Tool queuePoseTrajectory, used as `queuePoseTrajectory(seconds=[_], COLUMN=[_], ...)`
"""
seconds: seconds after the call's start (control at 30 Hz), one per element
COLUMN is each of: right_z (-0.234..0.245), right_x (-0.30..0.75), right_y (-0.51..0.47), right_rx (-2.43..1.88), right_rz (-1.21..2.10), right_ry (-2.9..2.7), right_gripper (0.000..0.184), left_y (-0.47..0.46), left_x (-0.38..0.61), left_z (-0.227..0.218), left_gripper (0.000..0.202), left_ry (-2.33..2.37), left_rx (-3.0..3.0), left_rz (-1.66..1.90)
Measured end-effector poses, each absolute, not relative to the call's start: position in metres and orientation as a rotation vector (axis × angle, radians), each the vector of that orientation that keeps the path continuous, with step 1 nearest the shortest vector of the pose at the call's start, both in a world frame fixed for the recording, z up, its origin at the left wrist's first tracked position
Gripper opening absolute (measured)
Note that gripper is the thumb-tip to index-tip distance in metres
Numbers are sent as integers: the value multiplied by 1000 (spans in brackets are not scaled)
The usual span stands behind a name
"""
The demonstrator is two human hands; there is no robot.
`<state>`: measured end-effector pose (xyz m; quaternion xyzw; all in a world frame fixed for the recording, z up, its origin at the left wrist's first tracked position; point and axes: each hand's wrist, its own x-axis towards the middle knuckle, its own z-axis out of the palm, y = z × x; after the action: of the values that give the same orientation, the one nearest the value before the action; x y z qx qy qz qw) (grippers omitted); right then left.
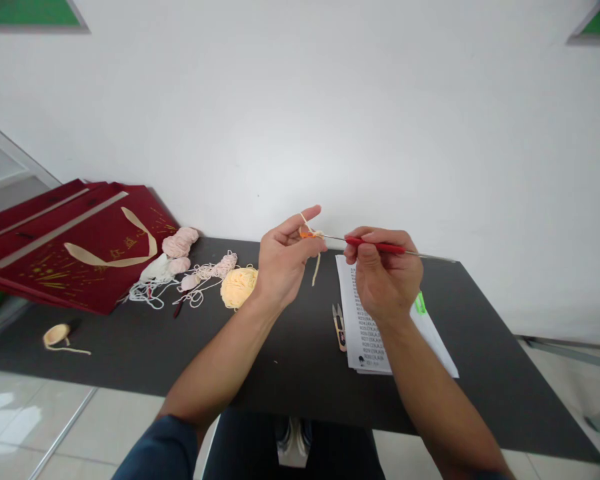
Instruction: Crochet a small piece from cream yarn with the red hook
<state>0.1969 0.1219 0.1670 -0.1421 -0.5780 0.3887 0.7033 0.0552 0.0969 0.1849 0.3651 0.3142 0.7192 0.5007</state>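
- Clearly, the left hand (283,263) pinches a small orange crochet piece (306,233) between thumb and fingers, above the far-left corner of the pattern sheet (370,333), with cream yarn (316,270) looped over its raised forefinger.
- The right hand (383,273), over the sheet, is closed around the red crochet hook (380,247), tip at the piece.
- Probably best: yarn taut, hook level, small wrist turns.

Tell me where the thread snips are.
In the head view, the thread snips lie on the black table, just left of the printed sheets, near the right hand.
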Motion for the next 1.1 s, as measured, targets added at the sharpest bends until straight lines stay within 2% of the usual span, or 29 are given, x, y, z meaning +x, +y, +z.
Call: queuePoseTrajectory(seconds=[0.3,0.43,0.7,0.87,1.1], right_z=[178,179,178,182,192], right_x=[214,212,206,207,213], right_y=[110,105,98,92,99], right_rx=[-484,-504,-559,-616,-620], right_rz=[325,218,251,308,669], right_ry=[-1670,-1711,-1658,-1571,-1373], right_gripper=[20,23,17,16,7], left_y=[104,103,96,94,101], left_x=[58,61,64,63,51], left_z=[175,172,171,173,171], left_gripper=[46,42,34,33,35], left_ry=[1098,1151,1359,1213,848], left_rx=[984,1073,1264,1270,1175], left_rz=[1818,1885,2008,2052,1867])
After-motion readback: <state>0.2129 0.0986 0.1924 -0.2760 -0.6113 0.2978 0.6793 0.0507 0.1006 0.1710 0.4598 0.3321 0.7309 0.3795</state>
